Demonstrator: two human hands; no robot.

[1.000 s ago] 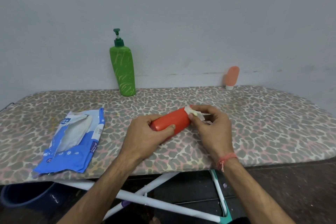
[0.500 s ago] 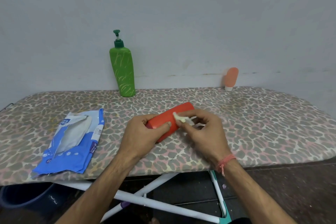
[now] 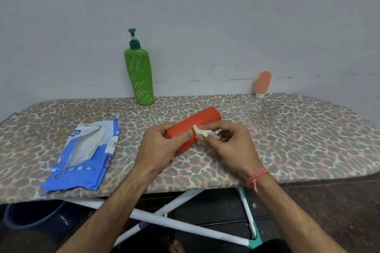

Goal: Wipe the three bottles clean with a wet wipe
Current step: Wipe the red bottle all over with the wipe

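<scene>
A red bottle (image 3: 198, 123) lies tilted over the leopard-print ironing board (image 3: 298, 135). My left hand (image 3: 159, 148) grips its near end. My right hand (image 3: 230, 146) pinches a small crumpled white wet wipe (image 3: 202, 132) against the bottle's side, close to my left thumb. A tall green pump bottle (image 3: 139, 76) stands upright at the back against the wall. A small peach tube bottle (image 3: 263, 83) stands on its white cap at the back right, leaning on the wall.
An opened blue wet-wipe pack (image 3: 82, 154) lies on the board's left part. The board's white legs (image 3: 185, 226) cross below its front edge. A dark blue bucket (image 3: 30, 215) sits on the floor at the lower left.
My right hand slid the wipe along the red bottle from its far end towards my left hand. The bottle's far end is now uncovered and points further away.
</scene>
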